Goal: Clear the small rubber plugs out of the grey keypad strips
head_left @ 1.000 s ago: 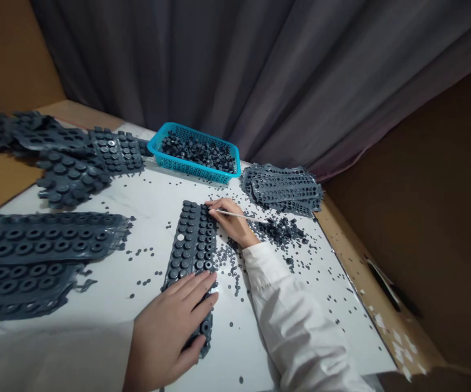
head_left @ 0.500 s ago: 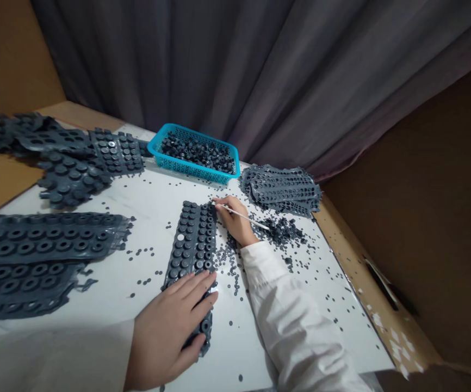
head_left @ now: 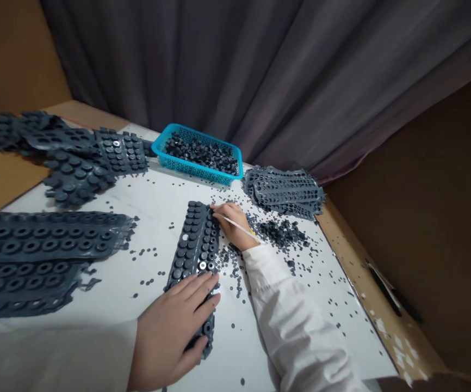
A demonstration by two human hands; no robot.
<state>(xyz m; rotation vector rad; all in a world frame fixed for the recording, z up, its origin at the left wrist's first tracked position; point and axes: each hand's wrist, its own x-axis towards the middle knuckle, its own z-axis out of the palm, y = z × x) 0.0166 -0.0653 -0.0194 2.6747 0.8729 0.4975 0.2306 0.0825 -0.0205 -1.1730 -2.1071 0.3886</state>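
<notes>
Where fingers [head_left: 197, 289] lie, rubber keypad [head_left: 192, 239] hidden

A long white sleeve [head_left: 296, 326] covers the right arm, its thin cloth falling in soft creases and bunching into folds, with a plain cuff ending just behind the right hand [head_left: 233, 226]. Left of that hand, the left hand [head_left: 170, 332] is bare, with short fingernails, and a broader, smoother white sleeve [head_left: 56, 354] lies shadowed behind it.
</notes>
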